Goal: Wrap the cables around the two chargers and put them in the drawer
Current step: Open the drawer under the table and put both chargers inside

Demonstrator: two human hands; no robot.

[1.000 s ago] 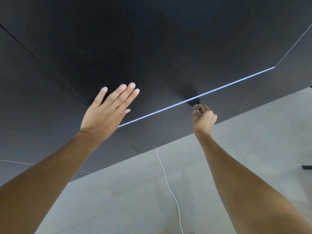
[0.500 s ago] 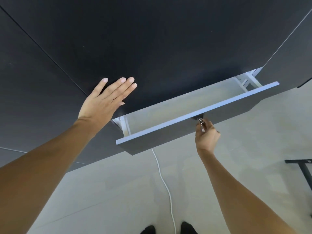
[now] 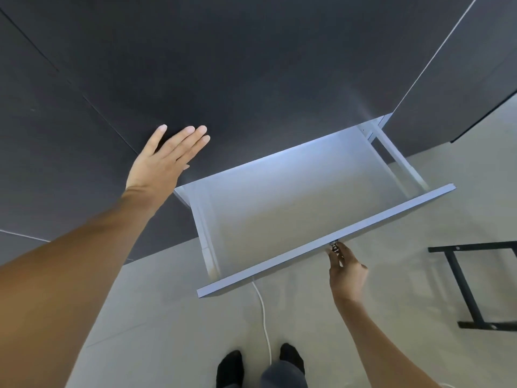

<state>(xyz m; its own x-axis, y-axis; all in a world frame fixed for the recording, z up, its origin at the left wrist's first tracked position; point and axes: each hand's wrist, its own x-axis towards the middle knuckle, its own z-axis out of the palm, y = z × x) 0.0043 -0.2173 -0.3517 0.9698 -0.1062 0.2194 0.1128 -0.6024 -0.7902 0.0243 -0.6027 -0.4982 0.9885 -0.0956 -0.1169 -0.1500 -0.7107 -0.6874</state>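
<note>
A pale grey drawer [image 3: 279, 208] stands pulled far out from under the dark desk top [image 3: 251, 79], and nothing lies inside it. My right hand [image 3: 347, 273] pinches the small metal knob [image 3: 333, 245] on the drawer's front panel. Flat on the desk top, just left of the drawer's back corner, rests my left hand [image 3: 165, 161] with straight fingers. Neither charger is in view.
A white cable [image 3: 264, 317] runs across the pale floor from under the drawer toward my feet [image 3: 260, 365]. A black metal frame [image 3: 472, 287] lies on the floor at the right. White slide rails [image 3: 397, 161] show at the drawer's right side.
The drawer went from shut to pulled far out, drawn toward me by my right hand on the knob. My left hand stayed on the desk top.
</note>
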